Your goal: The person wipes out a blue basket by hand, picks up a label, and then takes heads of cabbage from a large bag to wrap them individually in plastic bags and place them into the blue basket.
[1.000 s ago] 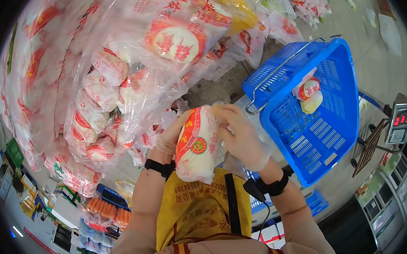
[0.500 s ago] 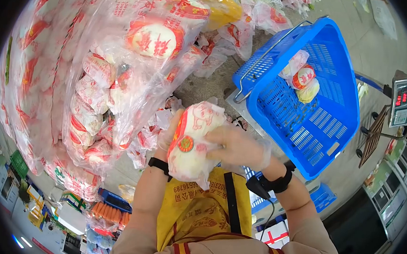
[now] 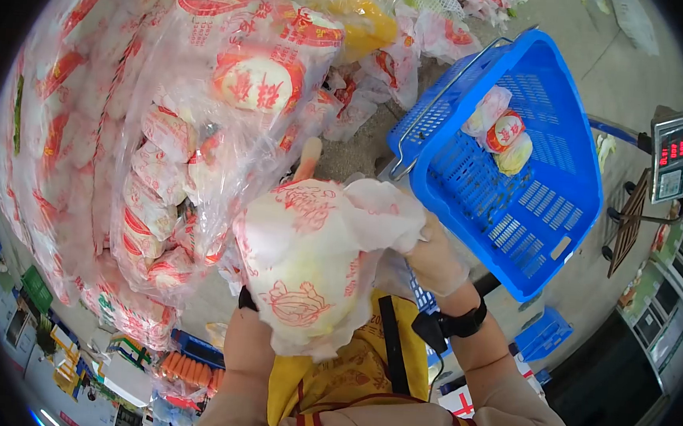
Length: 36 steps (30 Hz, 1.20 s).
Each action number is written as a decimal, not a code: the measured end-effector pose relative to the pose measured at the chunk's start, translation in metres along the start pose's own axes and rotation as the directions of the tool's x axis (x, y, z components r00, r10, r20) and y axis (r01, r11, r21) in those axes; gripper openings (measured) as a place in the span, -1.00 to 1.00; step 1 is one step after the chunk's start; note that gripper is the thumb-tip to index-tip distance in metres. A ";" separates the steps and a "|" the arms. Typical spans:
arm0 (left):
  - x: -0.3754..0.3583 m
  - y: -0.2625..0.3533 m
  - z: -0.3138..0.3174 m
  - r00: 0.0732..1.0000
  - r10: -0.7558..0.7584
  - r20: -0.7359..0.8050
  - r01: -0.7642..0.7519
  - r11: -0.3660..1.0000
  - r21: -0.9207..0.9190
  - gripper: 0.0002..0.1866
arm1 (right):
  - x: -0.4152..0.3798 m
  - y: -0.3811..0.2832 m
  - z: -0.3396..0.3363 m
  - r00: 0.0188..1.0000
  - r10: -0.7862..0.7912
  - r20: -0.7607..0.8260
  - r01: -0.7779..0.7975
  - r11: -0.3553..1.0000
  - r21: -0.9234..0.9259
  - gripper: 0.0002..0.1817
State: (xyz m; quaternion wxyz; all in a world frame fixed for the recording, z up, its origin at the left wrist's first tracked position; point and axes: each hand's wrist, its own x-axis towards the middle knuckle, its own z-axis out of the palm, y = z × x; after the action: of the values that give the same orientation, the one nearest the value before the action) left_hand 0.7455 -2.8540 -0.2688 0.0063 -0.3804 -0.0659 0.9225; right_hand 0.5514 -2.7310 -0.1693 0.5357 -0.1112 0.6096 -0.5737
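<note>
A pale vegetable, wrapped in white printed paper [image 3: 300, 289], is in front of my chest above the yellow apron. My left hand [image 3: 309, 160] is mostly behind it; one finger sticks out above the wrapping, and the rest is hidden. On the other side, my right hand [image 3: 433, 259] grips a loose flap of the paper and pulls it out from the bundle. Both hands appear to have clear gloves. Close to my right hand is a blue basket [image 3: 504, 260] holding several wrapped vegetables [image 3: 505, 131] at its upper left.
Large clear bags of wrapped vegetables [image 3: 163, 153] fill the left side. Discarded paper [image 3: 396, 58] lies on the floor beyond. A digital scale [image 3: 670, 157] stands at the right, near a wooden rack [image 3: 628, 221]. Orange carrots [image 3: 186, 370] are at the lower left.
The paper has opened out and looks wider and looser. My right hand has moved right, off the bundle's face, with a flap of paper. My left hand is now mostly covered.
</note>
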 end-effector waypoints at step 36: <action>-0.024 0.011 0.057 0.861 0.509 0.021 -0.448 0.737 0.507 -0.48 | 0.022 0.055 0.029 0.988 0.051 0.147 -0.067 0.992 0.106 0.01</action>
State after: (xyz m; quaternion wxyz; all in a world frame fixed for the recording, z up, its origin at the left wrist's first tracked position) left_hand 0.7230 -2.8729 -0.2135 -0.1301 -0.4239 0.2730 0.8537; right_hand 0.5921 -2.7466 -0.2193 0.6004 -0.1040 0.5397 -0.5809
